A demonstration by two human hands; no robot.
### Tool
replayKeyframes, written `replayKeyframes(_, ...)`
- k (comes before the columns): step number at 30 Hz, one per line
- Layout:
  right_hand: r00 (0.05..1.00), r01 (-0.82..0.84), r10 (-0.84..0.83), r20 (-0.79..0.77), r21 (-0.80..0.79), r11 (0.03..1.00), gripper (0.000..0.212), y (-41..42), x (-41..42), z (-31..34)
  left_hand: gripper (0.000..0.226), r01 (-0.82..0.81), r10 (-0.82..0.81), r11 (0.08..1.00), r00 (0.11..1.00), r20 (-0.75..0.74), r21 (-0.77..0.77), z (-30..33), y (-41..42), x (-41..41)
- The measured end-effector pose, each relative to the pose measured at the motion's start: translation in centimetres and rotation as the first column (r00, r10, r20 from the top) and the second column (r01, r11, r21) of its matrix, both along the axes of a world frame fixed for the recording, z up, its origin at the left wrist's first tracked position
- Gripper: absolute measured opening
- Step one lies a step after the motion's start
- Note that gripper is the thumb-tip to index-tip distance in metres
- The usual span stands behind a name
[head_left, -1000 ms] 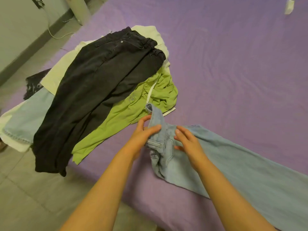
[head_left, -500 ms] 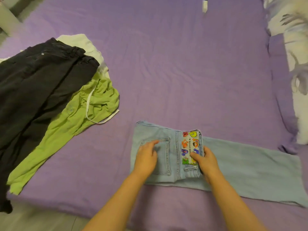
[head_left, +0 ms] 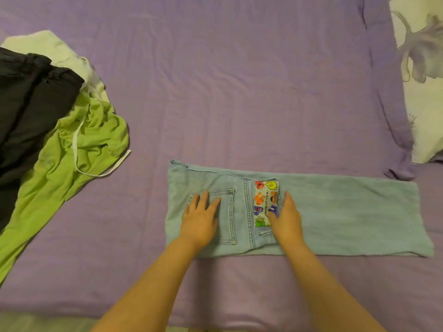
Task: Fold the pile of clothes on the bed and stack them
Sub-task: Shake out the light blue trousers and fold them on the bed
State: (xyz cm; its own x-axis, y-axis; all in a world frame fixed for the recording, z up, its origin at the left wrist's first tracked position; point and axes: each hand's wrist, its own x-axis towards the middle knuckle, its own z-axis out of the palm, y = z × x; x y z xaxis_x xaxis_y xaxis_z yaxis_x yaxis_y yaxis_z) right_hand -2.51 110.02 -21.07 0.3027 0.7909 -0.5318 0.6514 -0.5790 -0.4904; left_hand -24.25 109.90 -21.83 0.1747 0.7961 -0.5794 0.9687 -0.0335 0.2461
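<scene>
Both hands lie flat with straight fingers on the jeans [head_left: 335, 212], gripping nothing: the left hand [head_left: 200, 218] on the back pocket, the right hand [head_left: 286, 218] beside the cartoon patch [head_left: 265, 202]. The jeans are folded lengthwise near the bed's [head_left: 239, 92] near edge, legs running right toward the pillow [head_left: 426, 92]. Bare purple sheet spreads beyond them, with the pile [head_left: 72, 149] at the left edge.

Jeans [head_left: 335, 212] light blue, with a multicolour cartoon-character patch [head_left: 265, 202]. Bed sheet [head_left: 239, 92] plain purple. Pile: black trousers [head_left: 31, 111], lime green garment [head_left: 60, 168], white garment [head_left: 48, 46].
</scene>
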Motion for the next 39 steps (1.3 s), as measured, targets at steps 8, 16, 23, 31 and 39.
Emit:
replayKeyframes(8,0.820,-0.452,0.480,0.313,-0.160,0.877,0.081,-0.5,-3.6,-1.8,0.067,-0.056,0.052,0.990,0.998,0.036,0.128,-1.4,-0.2,-1.1)
replayKeyframes(16,0.800,-0.450,0.396,0.451,0.014,0.893,0.075,-0.4,-7.0,-2.4,0.107,-0.746,0.709,0.666,0.635,0.307,0.003,-1.2,0.7,-5.0)
replayKeyframes(23,0.836,-0.470,0.478,0.269,-0.095,0.877,0.050,0.9,-8.8,-1.1,0.069,-0.760,0.911,0.223,-0.061,0.408,-0.611,0.3,2.1,-7.7)
replayKeyframes(31,0.829,-0.110,0.236,-0.507,0.266,0.958,0.057,1.3,-12.5,9.3,0.033,-0.436,0.774,0.587,0.053,0.631,-0.682,9.6,3.5,-3.2)
replayKeyframes(39,0.866,0.126,0.047,-0.497,0.308,0.943,0.041,1.8,-0.7,17.3,0.053,-0.163,0.707,0.706,0.102,0.700,-0.690,16.6,5.0,8.2)
